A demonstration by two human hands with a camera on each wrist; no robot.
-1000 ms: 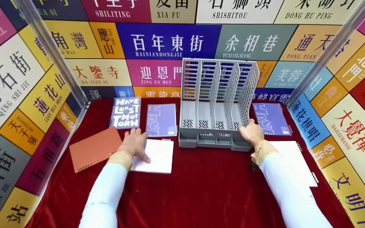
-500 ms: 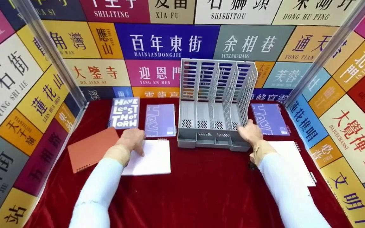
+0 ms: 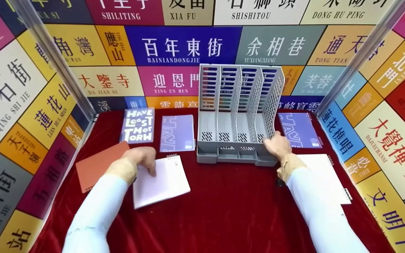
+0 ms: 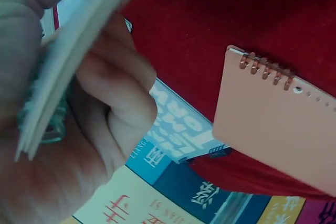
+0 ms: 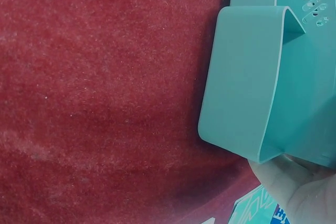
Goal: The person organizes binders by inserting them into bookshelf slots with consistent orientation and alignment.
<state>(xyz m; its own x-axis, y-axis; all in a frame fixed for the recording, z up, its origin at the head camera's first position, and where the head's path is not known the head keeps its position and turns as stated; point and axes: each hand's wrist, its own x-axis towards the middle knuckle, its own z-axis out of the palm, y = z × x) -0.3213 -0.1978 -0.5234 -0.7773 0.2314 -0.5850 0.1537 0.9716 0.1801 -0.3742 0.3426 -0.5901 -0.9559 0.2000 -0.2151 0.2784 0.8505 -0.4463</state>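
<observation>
The white notebook (image 3: pixel 165 182) is pinched between your left hand's (image 3: pixel 140 156) thumb and fingers; your right hand (image 3: pixel 279 146) grips the gray rack (image 3: pixel 226 123) by its side.

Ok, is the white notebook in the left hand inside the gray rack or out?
Out: the head view shows the left hand gripping the white notebook to the left of the gray rack, apart from it.

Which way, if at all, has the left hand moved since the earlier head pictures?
Yes: the left hand has moved left, farther from the grey rack.
</observation>
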